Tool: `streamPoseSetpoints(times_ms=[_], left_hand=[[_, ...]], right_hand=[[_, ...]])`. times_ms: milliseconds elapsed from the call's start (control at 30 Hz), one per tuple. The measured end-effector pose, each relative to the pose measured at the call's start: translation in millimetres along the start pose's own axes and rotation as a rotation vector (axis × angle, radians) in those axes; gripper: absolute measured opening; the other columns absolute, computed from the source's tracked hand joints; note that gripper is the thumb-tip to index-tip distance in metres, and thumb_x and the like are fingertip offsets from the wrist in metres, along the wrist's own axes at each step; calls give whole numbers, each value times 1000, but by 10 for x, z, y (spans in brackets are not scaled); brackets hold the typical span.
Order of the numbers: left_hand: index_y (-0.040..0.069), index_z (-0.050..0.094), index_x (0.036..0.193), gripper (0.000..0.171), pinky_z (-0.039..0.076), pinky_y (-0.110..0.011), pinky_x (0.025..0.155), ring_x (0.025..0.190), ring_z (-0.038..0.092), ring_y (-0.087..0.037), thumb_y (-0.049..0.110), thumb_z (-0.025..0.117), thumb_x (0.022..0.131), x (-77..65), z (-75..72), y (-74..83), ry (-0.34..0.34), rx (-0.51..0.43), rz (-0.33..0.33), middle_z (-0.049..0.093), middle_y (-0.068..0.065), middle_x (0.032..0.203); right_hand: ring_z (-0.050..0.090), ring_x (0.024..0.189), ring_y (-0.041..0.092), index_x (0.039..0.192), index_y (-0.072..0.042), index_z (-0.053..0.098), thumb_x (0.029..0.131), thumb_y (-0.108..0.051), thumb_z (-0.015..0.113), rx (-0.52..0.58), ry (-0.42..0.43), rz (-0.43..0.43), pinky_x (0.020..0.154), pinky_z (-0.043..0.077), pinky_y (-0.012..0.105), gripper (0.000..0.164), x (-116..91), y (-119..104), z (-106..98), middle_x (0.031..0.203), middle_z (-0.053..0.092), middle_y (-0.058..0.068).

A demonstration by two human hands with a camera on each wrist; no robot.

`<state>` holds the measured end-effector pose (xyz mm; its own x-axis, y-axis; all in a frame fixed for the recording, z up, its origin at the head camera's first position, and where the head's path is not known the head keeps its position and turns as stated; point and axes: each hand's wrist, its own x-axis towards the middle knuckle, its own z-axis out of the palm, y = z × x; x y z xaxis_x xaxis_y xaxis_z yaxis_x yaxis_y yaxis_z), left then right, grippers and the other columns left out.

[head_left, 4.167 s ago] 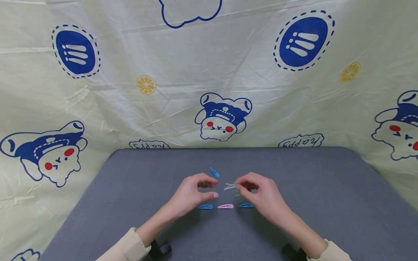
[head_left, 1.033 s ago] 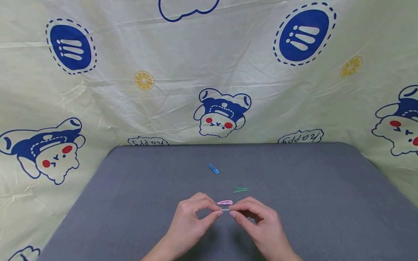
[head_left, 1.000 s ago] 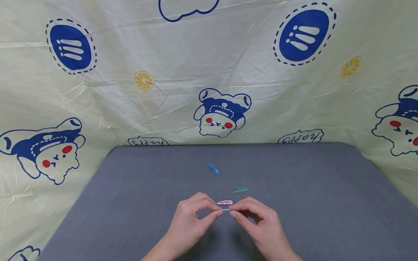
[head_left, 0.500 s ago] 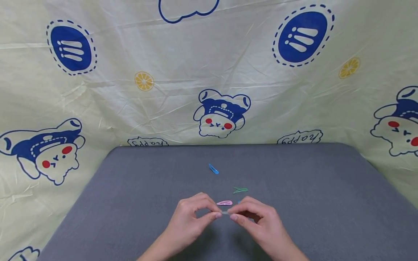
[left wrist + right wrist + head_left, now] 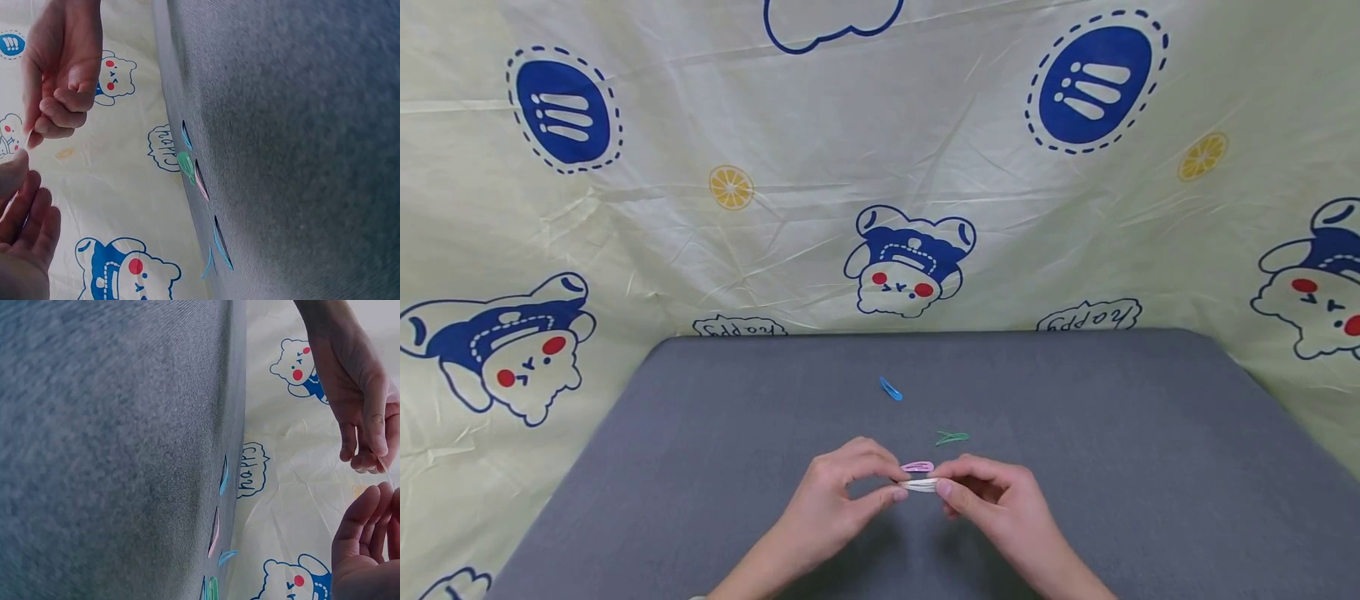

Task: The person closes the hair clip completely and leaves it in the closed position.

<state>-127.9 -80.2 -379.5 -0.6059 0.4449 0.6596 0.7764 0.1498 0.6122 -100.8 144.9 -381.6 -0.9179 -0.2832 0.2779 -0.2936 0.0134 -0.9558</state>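
A white snap hair clip [image 5: 921, 485] is held level above the table, its flat face showing in the head view. My left hand [image 5: 848, 492] pinches its left end between thumb and fingertips. The right hand [image 5: 1000, 504] pinches the other end, its remaining fingers curled under. Just beyond lies a pink hair clip [image 5: 917, 467], partly behind the hands. A green hair clip [image 5: 952, 437] with its arms spread apart lies farther back. Two blue clips, hidden by the hands in the head view, show in the left wrist view: one blue clip [image 5: 186, 135] and another blue clip [image 5: 222, 244].
A further blue hair clip [image 5: 891, 388] lies toward the back of the grey table [image 5: 760, 400]. Behind the table's far edge hangs a pale printed cloth [image 5: 805, 250].
Earlier the right hand alone held the white clip, its arms spread. Both hands have since brought it nearer, its arms together. In the last half second it has turned flat side up.
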Motion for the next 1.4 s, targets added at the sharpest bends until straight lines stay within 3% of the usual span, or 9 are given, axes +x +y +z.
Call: streamPoseSetpoints(times_ms=[167, 300, 433, 567, 833, 1067, 1167, 1400], left_hand=[[11, 73, 95, 23, 50, -20, 80, 91, 62, -11, 1, 82, 76, -7, 20, -30, 33, 126, 121, 67, 2, 95], [11, 72, 95, 24, 50, -18, 81, 91, 61, -11, -2, 82, 76, -16, 35, -41, 32, 172, 164, 65, 2, 96], [10, 72, 94, 24, 49, -17, 80, 90, 60, -10, -3, 81, 76, -15, 22, -47, 23, 191, 160, 65, 3, 95], [10, 71, 92, 20, 48, -16, 80, 91, 58, -8, -1, 80, 79, -12, 4, -48, -6, 207, 122, 65, 6, 94], [12, 70, 89, 17, 48, -18, 77, 91, 56, -4, 0, 79, 81, -8, -6, -26, -47, 222, 15, 64, 10, 93], [12, 70, 89, 20, 51, -23, 73, 88, 56, -6, -2, 80, 79, -22, 7, -42, -32, 205, 16, 64, 10, 91], [13, 70, 89, 19, 50, -21, 74, 87, 56, -6, 0, 79, 80, -22, 8, -54, -30, 207, 13, 64, 10, 91], [13, 69, 88, 19, 53, -26, 72, 87, 56, -5, 1, 80, 79, -15, -5, -75, -47, 208, -27, 63, 11, 90]], right_hand=[[62, 71, 19, 108, 3, 69, 93, -15, 69, 65, 40, 195, 70, 55, 35, 24, 10, -32, -2, 82, 64, 17], [60, 71, 17, 111, 7, 67, 93, -15, 68, 118, 34, 255, 71, 55, 34, 28, 15, -21, -7, 81, 63, 12], [61, 71, 17, 112, 7, 66, 92, -14, 70, 167, 38, 292, 70, 55, 34, 30, 17, -4, -3, 86, 65, 13], [64, 71, 17, 113, 8, 66, 89, -10, 73, 137, 43, 253, 69, 56, 34, 32, 9, 3, 4, 90, 67, 12], [65, 69, 17, 107, 0, 71, 84, -12, 79, -56, 94, 192, 66, 56, 32, 27, -14, -14, 59, 85, 68, 10], [65, 71, 16, 96, -20, 74, 80, -18, 82, -278, 132, 57, 62, 54, 30, 18, -28, 1, 104, 80, 67, -4], [64, 69, 12, 96, -23, 74, 81, -17, 82, -340, 128, -8, 60, 53, 30, 17, -23, 5, 101, 79, 67, -9], [63, 71, 10, 97, -19, 74, 81, -16, 82, -381, 110, 38, 63, 53, 27, 18, 26, -5, 81, 80, 66, -10]])
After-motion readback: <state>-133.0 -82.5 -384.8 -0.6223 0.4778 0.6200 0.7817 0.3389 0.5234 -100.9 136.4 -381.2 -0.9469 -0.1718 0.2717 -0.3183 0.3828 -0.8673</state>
